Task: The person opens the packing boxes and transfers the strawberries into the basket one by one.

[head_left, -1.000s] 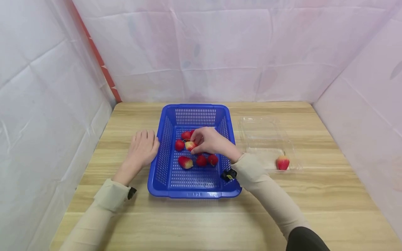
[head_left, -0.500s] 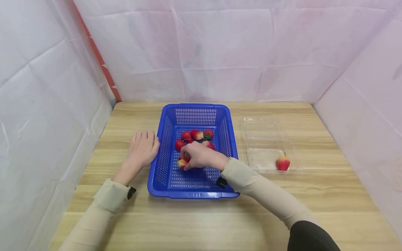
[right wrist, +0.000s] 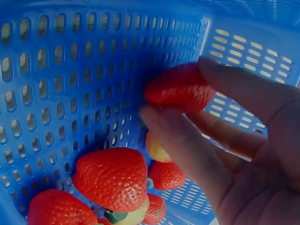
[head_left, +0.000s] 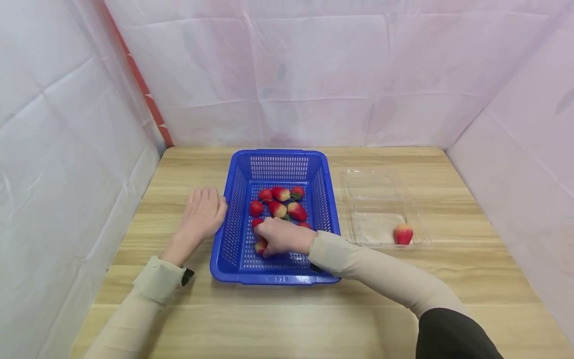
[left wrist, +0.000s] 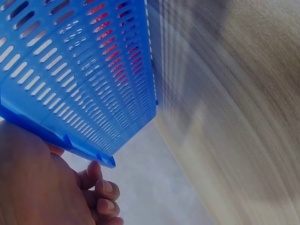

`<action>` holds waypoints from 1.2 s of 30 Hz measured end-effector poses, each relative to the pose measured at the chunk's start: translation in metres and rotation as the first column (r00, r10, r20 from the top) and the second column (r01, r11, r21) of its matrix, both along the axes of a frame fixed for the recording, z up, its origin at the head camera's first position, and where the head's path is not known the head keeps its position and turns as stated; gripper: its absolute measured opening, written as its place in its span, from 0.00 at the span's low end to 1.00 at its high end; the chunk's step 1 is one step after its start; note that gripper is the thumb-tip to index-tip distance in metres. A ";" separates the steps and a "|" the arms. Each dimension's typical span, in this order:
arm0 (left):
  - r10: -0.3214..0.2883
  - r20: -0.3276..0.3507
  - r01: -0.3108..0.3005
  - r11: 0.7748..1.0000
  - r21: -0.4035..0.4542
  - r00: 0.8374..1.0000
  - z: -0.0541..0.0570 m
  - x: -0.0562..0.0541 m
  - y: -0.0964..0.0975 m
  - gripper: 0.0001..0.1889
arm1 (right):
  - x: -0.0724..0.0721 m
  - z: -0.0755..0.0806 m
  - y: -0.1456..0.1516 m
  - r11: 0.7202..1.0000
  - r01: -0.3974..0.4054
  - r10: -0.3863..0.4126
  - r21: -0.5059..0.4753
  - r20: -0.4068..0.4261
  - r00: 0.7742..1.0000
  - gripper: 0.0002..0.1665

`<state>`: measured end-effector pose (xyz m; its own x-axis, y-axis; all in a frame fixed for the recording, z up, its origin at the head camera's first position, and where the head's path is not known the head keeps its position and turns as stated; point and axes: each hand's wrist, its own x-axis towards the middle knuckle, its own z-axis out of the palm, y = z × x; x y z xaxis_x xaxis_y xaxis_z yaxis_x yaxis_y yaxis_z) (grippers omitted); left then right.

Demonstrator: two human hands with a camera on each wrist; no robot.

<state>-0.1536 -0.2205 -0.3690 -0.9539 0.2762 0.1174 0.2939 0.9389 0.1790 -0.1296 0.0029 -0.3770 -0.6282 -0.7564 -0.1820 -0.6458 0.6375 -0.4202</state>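
Note:
Inside the blue plastic basket (head_left: 274, 278), my right hand (head_left: 284, 236) is low by the near left part. Its thumb and finger pinch a red strawberry (right wrist: 177, 89) in the right wrist view; the pale end of that strawberry (head_left: 260, 248) shows beside the thumb in the head view. Several red and pale strawberries (head_left: 297, 211) and small round red fruits with thin stems (head_left: 256, 208) lie on the basket floor. Outside the left wall, my left hand (head_left: 204, 213) touches the rim, its fingers relaxed in the left wrist view. My right hand hides some fruit.
A clear plastic clamshell box (head_left: 376, 227) lies unfolded to the right of the basket. In its near right corner stands one red and yellow fruit (head_left: 403, 234). White sheets (head_left: 314, 75) hang behind the wooden table (head_left: 287, 324) and along both sides.
My right hand has moved from the middle fruit toward the near left, off one red and yellow strawberry and onto another. That other strawberry has shifted nearer. My left hand stays at the rim.

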 end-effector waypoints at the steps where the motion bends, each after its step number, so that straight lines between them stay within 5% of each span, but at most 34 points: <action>1: 0.002 0.004 -0.002 1.000 0.002 1.000 0.000 0.000 0.000 0.17 | 0.000 0.000 0.001 1.000 0.013 -0.013 -0.008 0.000 1.000 0.15; 8: -0.001 -0.008 0.002 1.000 0.006 1.000 -0.002 0.000 -0.001 0.17 | -0.002 0.001 0.002 0.989 0.143 -0.142 0.022 -0.063 0.988 0.07; 20: -0.020 0.004 0.020 1.000 -0.006 1.000 -0.002 -0.002 -0.001 0.18 | -0.004 0.003 0.001 0.977 0.208 -0.208 0.037 -0.020 0.978 0.17; 36: -0.020 0.037 0.020 1.000 0.000 0.999 -0.001 -0.002 -0.001 0.17 | -0.002 0.003 0.002 0.986 0.168 -0.165 -0.024 0.096 0.982 0.09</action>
<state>-0.1552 -0.2210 -0.3700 -0.9518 0.2956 0.0816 0.3060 0.9330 0.1895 -0.1316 0.0050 -0.3735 -0.7271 -0.6491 -0.2234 -0.4889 0.7181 -0.4953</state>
